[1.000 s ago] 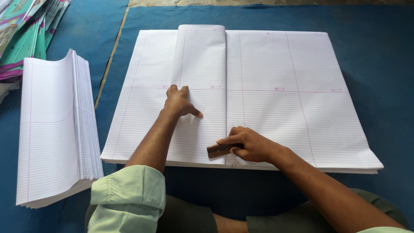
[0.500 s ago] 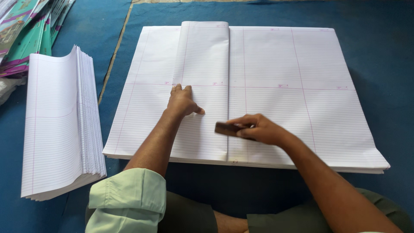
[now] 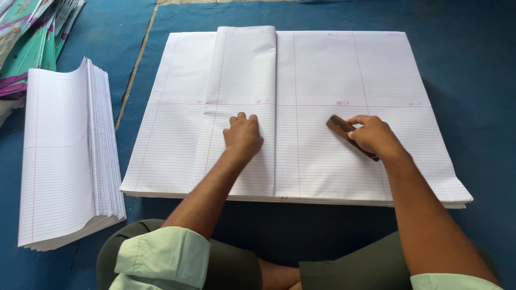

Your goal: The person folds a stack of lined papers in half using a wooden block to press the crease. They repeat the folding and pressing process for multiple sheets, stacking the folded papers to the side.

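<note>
While left hand [image 3: 243, 137] lies flat, fingers spread, pinning folded sheet [image 3: 242, 107] at frame centre, right hand [image 3: 375, 137], fingers clamped round brown wooden block [image 3: 346, 133], rests right of fold. Judgement: firm hold-down, even block pressure, edges aligned.

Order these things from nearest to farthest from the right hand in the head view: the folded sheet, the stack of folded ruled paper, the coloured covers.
1. folded sheet, centre, left of the right hand.
2. stack of folded ruled paper, far left.
3. coloured covers, top left corner.
</note>
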